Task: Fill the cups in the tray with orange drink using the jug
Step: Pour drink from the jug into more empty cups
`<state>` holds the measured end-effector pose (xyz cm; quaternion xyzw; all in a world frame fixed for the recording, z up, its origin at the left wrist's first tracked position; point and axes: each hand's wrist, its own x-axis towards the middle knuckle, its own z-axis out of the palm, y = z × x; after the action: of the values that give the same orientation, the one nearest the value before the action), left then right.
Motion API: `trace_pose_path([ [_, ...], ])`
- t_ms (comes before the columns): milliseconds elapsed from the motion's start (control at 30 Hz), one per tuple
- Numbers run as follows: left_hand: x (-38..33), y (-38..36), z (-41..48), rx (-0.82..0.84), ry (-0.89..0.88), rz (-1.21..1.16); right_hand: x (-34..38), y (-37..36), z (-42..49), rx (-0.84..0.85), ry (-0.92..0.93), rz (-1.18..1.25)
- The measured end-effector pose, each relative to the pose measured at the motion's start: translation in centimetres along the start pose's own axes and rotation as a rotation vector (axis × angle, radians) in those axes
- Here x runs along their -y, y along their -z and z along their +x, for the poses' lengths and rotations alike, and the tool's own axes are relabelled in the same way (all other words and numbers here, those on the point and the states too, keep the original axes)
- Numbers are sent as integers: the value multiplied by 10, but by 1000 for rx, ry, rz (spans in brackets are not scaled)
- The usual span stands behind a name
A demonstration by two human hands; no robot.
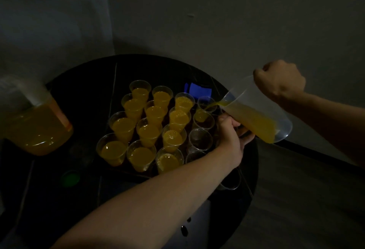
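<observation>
The right hand (280,82) grips the handle of the jug (256,118), which is tipped above the right side of the table (83,94). Orange drink runs from its spout into a cup (203,119). The full cups (149,130) stand to the left. The left hand (233,136) curls just under the jug; I cannot tell what it grasps.

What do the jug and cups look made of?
Jug: likely translucent plastic, slightly frosted; orange drink shows through its wall. Cups: probably thin clear plastic, glossy; rims glint and empty ones show dark beneath. Dim light, so unsure.
</observation>
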<state>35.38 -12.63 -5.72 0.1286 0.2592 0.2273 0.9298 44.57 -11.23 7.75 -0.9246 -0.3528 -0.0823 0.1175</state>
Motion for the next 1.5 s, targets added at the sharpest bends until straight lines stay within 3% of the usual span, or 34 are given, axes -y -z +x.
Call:
trace_pose_path([
  [1300,-1,0,-9,95,14,-123,15,10,1,-57,-39,-134],
  [1500,-4,0,-11,80,-13,-84,8,5,2,-21,-73,-33],
])
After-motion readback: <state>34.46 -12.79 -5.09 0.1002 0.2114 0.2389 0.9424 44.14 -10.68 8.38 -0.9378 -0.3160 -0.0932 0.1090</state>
